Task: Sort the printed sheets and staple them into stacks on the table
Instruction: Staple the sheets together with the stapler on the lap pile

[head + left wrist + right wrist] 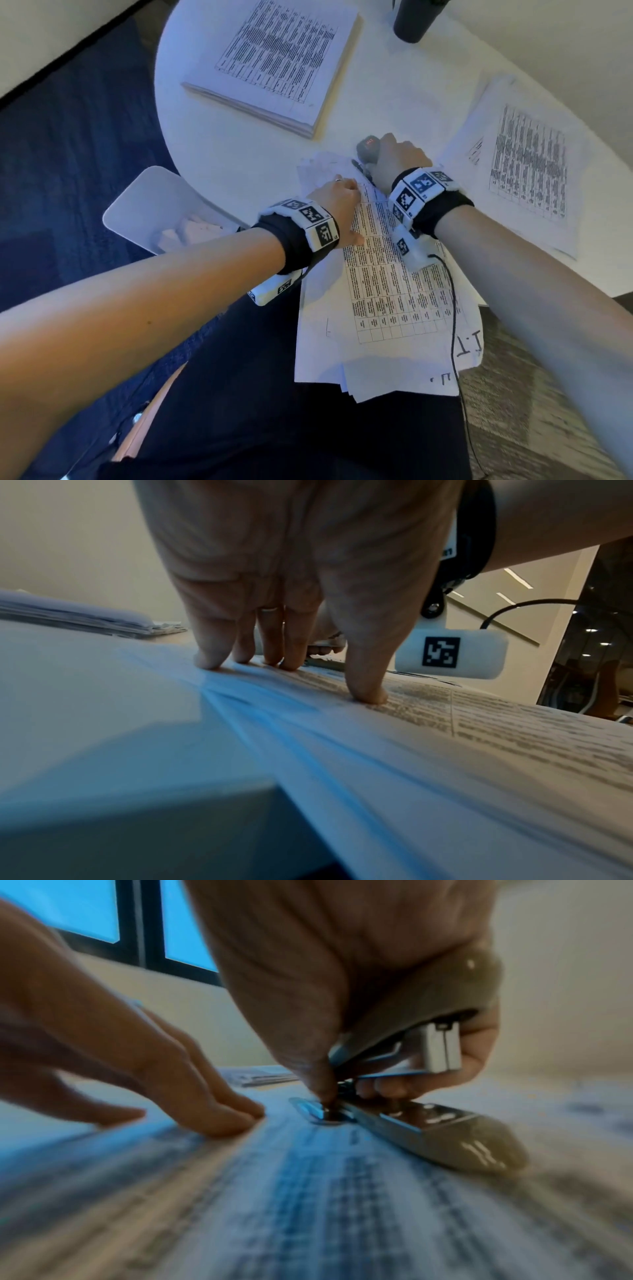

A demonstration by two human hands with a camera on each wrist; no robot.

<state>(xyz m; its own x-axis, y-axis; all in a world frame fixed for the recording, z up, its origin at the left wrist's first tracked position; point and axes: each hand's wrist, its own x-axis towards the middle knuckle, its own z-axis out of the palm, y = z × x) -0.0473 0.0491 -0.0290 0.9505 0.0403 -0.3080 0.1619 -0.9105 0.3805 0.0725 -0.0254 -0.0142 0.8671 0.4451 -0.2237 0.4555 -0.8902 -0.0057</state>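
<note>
Mid-task, I'd judge: right hand (399, 157) gripped the stapler (428, 1118) at the top corner of a loose sheet bundle (387, 294) overhanging the table (219, 154) edge; left hand (339, 202) lay flat, fingertips pinning it. Thick stack (274, 65) far side, another pile (527, 164) right (stapled? can't tell). White tray (137, 202) held crumpled paper bits.
</note>
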